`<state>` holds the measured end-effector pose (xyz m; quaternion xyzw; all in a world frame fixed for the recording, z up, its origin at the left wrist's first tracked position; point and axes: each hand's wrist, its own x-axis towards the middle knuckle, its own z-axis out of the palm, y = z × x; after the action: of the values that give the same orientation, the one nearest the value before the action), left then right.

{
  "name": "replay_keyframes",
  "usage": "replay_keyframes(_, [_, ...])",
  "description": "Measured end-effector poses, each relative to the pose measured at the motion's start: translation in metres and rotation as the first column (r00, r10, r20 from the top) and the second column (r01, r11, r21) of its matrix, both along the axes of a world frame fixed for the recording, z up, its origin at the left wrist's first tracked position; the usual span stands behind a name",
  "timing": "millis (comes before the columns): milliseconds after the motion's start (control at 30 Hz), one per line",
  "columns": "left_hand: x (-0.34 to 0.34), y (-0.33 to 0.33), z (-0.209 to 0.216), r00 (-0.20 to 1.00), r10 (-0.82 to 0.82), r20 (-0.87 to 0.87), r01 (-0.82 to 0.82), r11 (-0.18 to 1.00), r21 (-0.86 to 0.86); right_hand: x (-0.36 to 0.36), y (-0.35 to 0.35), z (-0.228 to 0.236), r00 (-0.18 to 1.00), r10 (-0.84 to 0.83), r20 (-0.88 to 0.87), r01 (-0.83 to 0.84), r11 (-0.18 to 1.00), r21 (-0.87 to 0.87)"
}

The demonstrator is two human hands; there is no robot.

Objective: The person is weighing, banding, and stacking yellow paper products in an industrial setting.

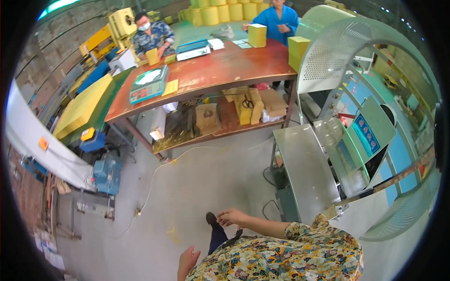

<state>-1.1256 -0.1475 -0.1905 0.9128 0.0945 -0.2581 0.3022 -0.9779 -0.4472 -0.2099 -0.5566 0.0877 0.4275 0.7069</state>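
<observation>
Floor (187,187): grey, filling the middle of the frame, a thin white cable (148,192) running across it left of centre.
Bench (211,75): red-brown and worn, across the upper middle, with a loaded lower shelf (225,125).
Perforated metal guard (323,63): pale, curving from the upper right of the frame around the right-hand machine.
Flowered shirt (281,255): on the wearer's body, along the lower edge.
Steel machine top (304,171): right of centre, bare and grey, the nearest equipment to the right hand but well apart from it; a pale green cover (365,136) with a blue label slopes up beside it.
Yellow sheet stack (86,107): upper left, lying on a green surface.
Co-workers: one in a camouflage jacket (165,32), one in a blue coat (287,19), both behind the bench.
Blue motor (107,173): left, near the floor.
Teal scale (149,85): left end of the bench.
Yellow blocks: two tall ones, one (257,36) near the blue-coated person, another (297,50) at the bench's right end.
Right hand (233,218): lower centre, above a dark shoe (211,218); grip released, fingers loosely curled.
Left hand (189,257): lower edge, left of the shirt; grip released.
Scissors (247,102): dark-handled, on the shelf's contents.
</observation>
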Motion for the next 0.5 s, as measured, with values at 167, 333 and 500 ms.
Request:
replay_keyframes(167, [0.157,0.066,-0.02,0.974,-0.133,0.185,0.114,0.987,0.109,0.086,0.042,-0.003,0.999,-0.017,-0.049,0.019,0.999,0.031])
replay_keyframes(333, [0.369,0.097,0.035,0.893,-0.207,0.4,0.163,0.977,0.141,0.181,0.065,-0.005,0.982,-0.146,-0.123,0.152,0.987,0.041])
replay_keyframes(500, [0.582,0.081,0.127,0.779,0.033,0.626,0.104,0.978,-0.18,0.301,0.067,0.013,0.937,-0.33,-0.113,0.338,0.939,0.059])
